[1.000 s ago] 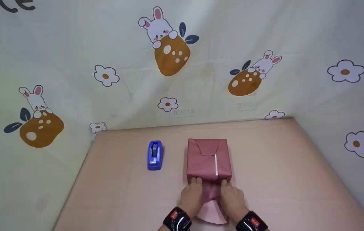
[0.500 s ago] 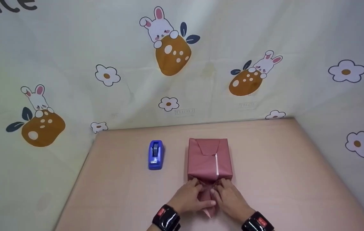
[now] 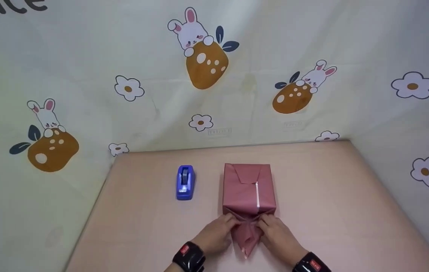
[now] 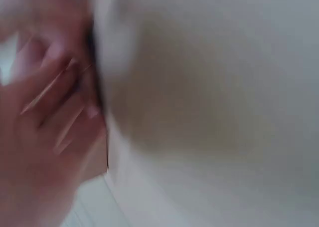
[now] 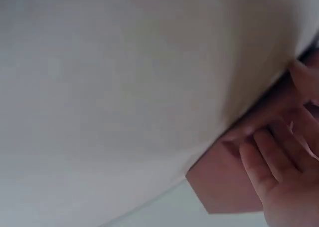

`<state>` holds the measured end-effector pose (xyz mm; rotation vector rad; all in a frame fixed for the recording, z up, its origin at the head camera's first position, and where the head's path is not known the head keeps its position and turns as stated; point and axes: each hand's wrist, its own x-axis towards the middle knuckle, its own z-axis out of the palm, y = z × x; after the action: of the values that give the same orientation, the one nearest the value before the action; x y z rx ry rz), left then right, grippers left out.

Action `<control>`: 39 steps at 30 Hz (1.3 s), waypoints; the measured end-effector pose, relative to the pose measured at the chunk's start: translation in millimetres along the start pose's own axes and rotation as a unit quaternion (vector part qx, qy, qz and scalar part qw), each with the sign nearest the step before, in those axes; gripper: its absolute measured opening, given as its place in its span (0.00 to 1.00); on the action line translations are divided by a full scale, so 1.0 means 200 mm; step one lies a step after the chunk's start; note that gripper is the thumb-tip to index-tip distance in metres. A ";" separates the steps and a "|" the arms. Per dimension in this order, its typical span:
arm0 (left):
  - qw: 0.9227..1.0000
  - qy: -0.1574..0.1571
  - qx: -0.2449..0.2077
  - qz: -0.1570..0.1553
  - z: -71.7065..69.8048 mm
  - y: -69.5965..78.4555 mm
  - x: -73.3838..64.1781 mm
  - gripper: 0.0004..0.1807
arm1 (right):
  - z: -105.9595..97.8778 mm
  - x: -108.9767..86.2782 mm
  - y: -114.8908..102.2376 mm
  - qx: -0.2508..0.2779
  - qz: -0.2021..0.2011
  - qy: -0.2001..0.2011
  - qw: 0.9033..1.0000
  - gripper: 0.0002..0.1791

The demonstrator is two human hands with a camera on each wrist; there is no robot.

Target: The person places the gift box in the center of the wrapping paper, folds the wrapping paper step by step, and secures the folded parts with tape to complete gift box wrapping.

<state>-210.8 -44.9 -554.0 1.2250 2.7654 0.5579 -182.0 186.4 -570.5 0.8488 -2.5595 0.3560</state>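
A box wrapped in dusky red wrapping paper (image 3: pixel 242 192) lies in the middle of the table in the head view, a folded flap and a white strip on its top. From its near end a loose end of the paper (image 3: pixel 247 238) narrows to a point toward the person. My left hand (image 3: pixel 216 232) pinches this paper's left side close to the box. Opposite it, my right hand (image 3: pixel 279 236) pinches the right side with curled fingers. Both hands also show in the wrist views, where the left one is blurred.
To the left of the box stands a blue tape dispenser (image 3: pixel 185 182). The table (image 3: pixel 312 181) has a pinkish-beige cover. Behind it hangs a pale cloth backdrop (image 3: pixel 154 45) with rabbits and flowers.
Both hands have drawn the loose end's sides inward, so its wide flap is now a narrow point. My left thumb has moved back from over the paper. The box stays put.
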 end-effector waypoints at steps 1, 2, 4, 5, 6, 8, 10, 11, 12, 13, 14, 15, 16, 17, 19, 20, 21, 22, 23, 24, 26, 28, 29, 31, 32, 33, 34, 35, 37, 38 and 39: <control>0.999 0.026 0.036 0.009 0.01 0.01 0.01 0.27 | 0.01 0.00 0.00 -0.007 -0.002 0.010 1.000 0.14; 0.997 0.046 0.064 0.016 0.02 0.01 0.01 0.22 | 0.01 0.00 0.00 -0.012 -0.005 0.018 1.000 0.11; 0.993 0.068 0.095 0.022 0.03 0.01 0.02 0.15 | 0.01 0.01 0.00 -0.015 -0.013 0.022 1.000 0.07; 0.992 0.073 0.101 0.024 0.04 0.01 0.02 0.13 | 0.01 0.01 0.01 -0.014 -0.018 0.023 0.999 0.06; 0.992 0.074 0.102 0.023 0.04 0.01 0.03 0.11 | 0.00 0.01 0.01 -0.011 -0.021 0.025 0.999 0.05; 0.992 0.082 0.097 0.025 0.03 0.00 0.03 0.07 | -0.01 0.02 0.02 -0.007 -0.023 0.026 0.999 0.05; 0.991 0.094 0.087 0.027 0.03 -0.01 0.04 0.04 | -0.02 0.02 0.03 -0.003 -0.021 0.026 0.999 0.06; 0.991 0.102 0.083 0.027 0.03 -0.01 0.05 0.04 | -0.03 0.02 0.04 0.000 -0.017 0.026 1.000 0.07; 0.990 0.114 0.083 0.027 0.03 -0.01 0.06 0.04 | -0.03 0.02 0.04 0.001 -0.012 0.024 1.000 0.08; 0.988 0.129 0.086 0.027 0.03 -0.02 0.06 0.04 | -0.04 0.02 0.05 -0.001 -0.007 0.022 1.000 0.08; 0.985 0.143 0.094 0.025 0.03 -0.02 0.07 0.04 | -0.04 0.02 0.05 0.000 -0.003 0.020 1.000 0.09; 0.981 0.160 0.104 0.027 0.04 -0.02 0.07 0.04 | -0.04 0.02 0.05 -0.001 0.000 0.018 1.000 0.09; 0.977 0.177 0.119 0.030 0.04 -0.02 0.08 0.04 | -0.04 0.02 0.06 -0.003 0.004 0.016 1.000 0.09; 0.971 0.193 0.140 0.034 0.04 -0.02 0.08 0.05 | -0.04 0.03 0.06 -0.004 0.007 0.016 1.000 0.09; 0.957 0.220 0.183 0.039 0.05 -0.01 0.09 0.07 | -0.04 0.03 0.06 -0.004 0.011 0.016 1.000 0.09; 0.950 0.231 0.204 0.039 0.05 -0.01 0.09 0.09 | -0.04 0.03 0.06 -0.003 0.011 0.018 1.000 0.09; 0.944 0.242 0.223 0.038 0.05 0.00 0.09 0.10 | -0.04 0.03 0.06 -0.001 0.011 0.021 1.000 0.09; 0.938 0.248 0.238 0.035 0.05 0.00 0.10 0.10 | -0.04 0.03 0.06 0.001 0.011 0.025 1.000 0.09; 0.936 0.253 0.244 0.033 0.05 0.00 0.10 0.10 | -0.04 0.03 0.06 0.005 0.010 0.030 0.999 0.09; 0.934 0.257 0.246 0.031 0.05 0.00 0.10 0.09 | -0.04 0.03 0.06 0.008 0.008 0.035 0.999 0.10; 0.933 0.263 0.243 0.029 0.05 0.00 0.10 0.08 | -0.04 0.03 0.06 0.013 0.006 0.043 0.999 0.10; 0.934 0.266 0.237 0.031 0.04 0.00 0.11 0.05 | -0.05 0.03 0.06 0.021 0.011 0.041 0.999 0.09; 0.934 0.267 0.234 0.033 0.03 0.00 0.12 0.05 | -0.06 0.03 0.06 0.025 0.017 0.034 0.999 0.08; 0.935 0.268 0.231 0.029 0.01 0.00 0.13 0.05 | -0.08 0.03 0.06 0.040 0.039 0.016 0.998 0.08; 0.936 0.268 0.227 0.029 0.00 0.00 0.13 0.05 | -0.10 0.04 0.06 0.048 0.052 0.008 0.997 0.08; 0.937 0.267 0.223 0.029 -0.01 0.00 0.14 0.05 | -0.12 0.04 0.07 0.055 0.064 0.003 0.996 0.08; 0.938 0.268 0.217 0.029 -0.02 0.00 0.15 0.05 | -0.15 0.05 0.08 0.058 0.070 0.002 0.996 0.09; 0.940 0.267 0.210 0.028 -0.03 0.00 0.15 0.05 | -0.17 0.05 0.09 0.055 0.073 0.004 0.996 0.10; 0.943 0.266 0.197 0.024 -0.04 0.00 0.16 0.05 | -0.20 0.07 0.11 0.031 0.067 0.017 0.997 0.11; 0.945 0.265 0.192 0.021 -0.05 0.00 0.16 0.05 | -0.21 0.08 0.13 0.015 0.058 0.022 0.998 0.12; 0.946 0.264 0.189 0.016 -0.05 0.00 0.16 0.05 | -0.22 0.09 0.14 -0.003 0.045 0.027 0.999 0.12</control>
<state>-235.7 -25.1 -541.5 1.3523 3.4381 0.4176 -197.7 214.8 -527.3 0.7150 -2.5525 0.3938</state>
